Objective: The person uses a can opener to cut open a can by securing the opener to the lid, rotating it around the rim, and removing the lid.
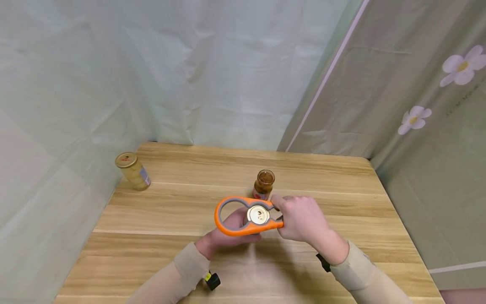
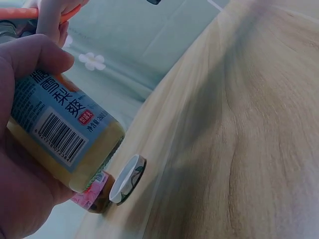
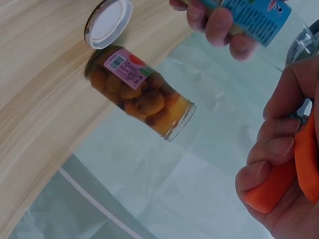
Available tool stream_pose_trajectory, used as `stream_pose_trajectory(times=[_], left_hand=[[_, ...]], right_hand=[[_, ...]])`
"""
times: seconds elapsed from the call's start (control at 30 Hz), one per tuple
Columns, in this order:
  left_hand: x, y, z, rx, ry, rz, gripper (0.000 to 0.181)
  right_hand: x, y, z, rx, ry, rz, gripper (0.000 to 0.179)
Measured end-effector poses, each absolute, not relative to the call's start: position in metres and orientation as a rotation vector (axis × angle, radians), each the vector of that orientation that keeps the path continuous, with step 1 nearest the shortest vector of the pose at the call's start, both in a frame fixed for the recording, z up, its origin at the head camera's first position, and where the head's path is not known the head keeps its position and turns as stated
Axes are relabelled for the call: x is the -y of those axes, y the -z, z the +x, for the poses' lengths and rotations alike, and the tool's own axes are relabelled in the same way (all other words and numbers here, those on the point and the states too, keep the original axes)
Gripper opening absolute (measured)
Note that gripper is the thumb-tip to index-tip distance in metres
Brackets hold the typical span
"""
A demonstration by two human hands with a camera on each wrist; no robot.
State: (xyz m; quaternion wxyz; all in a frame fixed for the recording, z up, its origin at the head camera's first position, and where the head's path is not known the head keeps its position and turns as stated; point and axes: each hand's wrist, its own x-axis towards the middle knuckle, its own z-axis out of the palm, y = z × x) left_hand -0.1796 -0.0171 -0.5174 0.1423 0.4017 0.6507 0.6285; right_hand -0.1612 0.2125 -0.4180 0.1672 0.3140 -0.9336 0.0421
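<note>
My left hand (image 1: 228, 232) grips a glass jar (image 2: 75, 149) with a blue label and holds it up off the table. Its gold lid (image 1: 258, 215) faces up. Around that lid sits an orange and grey jar opener (image 1: 218, 215), in the smaller of its two openings. The fingers of my right hand (image 1: 303, 219) are curled round the opener's handles (image 3: 274, 189). Just beyond stands a lidless jar of brown fruit (image 3: 134, 89) with a pink label. A loose lid (image 2: 127, 179), white inside, lies on the table beside that jar.
At the table's far left stands a closed jar (image 1: 134, 173) of pale contents with a gold lid. The wooden table (image 1: 171, 211) is bordered by hanging pale curtains (image 1: 228, 84) at the back and sides.
</note>
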Motion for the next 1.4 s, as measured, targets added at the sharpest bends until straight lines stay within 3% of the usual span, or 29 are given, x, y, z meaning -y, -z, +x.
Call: stream_pose_trajectory(times=[0.53,1.4], left_hand=[[0.0207,0.5174,-0.1809,-1.879,-1.746,1.188,0.076],[0.0236,0.5132,-0.1799,-1.723,-1.766,1.193,0.087]], right_hand=[[-0.2127,0.4192,-0.1629,2.605,-0.119,0.959,0.033],[-0.2143,0.4183,-0.163,2.603,-0.2,0.987,0.033]])
